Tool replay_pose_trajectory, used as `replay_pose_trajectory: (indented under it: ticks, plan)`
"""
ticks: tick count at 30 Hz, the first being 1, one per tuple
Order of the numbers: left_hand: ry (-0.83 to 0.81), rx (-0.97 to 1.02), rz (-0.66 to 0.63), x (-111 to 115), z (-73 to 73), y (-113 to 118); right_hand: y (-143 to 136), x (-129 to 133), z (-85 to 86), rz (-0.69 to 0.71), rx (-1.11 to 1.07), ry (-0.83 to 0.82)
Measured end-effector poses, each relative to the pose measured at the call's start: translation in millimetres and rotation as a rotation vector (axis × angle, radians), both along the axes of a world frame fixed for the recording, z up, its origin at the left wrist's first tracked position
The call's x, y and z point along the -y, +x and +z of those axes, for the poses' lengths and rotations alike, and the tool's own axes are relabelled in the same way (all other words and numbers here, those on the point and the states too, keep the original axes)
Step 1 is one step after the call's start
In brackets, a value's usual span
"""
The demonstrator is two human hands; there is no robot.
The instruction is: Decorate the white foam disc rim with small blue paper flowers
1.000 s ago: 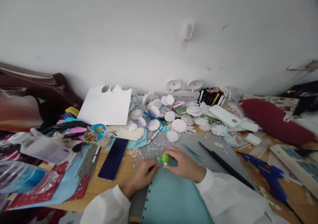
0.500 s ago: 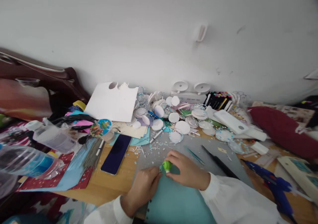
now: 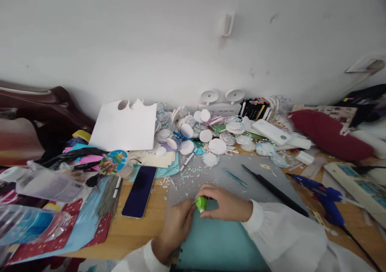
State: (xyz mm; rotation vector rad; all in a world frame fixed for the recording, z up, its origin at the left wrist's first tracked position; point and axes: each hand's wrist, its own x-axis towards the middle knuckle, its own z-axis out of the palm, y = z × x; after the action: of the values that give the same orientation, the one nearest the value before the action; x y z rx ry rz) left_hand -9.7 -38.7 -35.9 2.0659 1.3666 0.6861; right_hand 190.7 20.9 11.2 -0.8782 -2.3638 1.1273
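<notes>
My right hand [image 3: 226, 203] is closed round a small green punch [image 3: 201, 202], thumb below and fingers above it. Just left of the punch, my left hand [image 3: 177, 223] has its fingers pressed together at the near edge of the tool; whatever they pinch is too small to make out. Both hands are over the top of a teal sheet [image 3: 220, 240], which has small dark holes down its left side. The sheet lies partly on a grey mat [image 3: 193, 183] scattered with tiny blue and white bits.
Tweezers [image 3: 236, 178] and a black knife-like tool [image 3: 274, 189] lie right of centre. A blue glue gun [image 3: 322, 195] is at the right, a phone [image 3: 139, 191] at the left. White paper discs [image 3: 217, 146] pile up behind, near a white board [image 3: 125, 125]. Bottles [image 3: 27, 223] lie far left.
The view has shifted to the right. The green punch has tilted slightly in my right hand, and both hands remain close together at the sheet.
</notes>
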Motion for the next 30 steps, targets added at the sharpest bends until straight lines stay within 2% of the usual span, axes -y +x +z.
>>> replay_pose_trajectory:
  ticks: [6,16,30]
  plan:
    - [0.018,0.026,0.005,0.0,0.6,0.3,-0.7,5.7,-5.7,-0.025,-0.001,0.001]
    - [0.044,0.046,0.001,1.9,1.8,0.8,0.6,9.0,-4.3,0.040,0.050,0.007]
    - [0.004,0.041,-0.026,1.4,2.2,-0.4,-2.0,8.3,-13.3,0.025,0.044,-0.013]
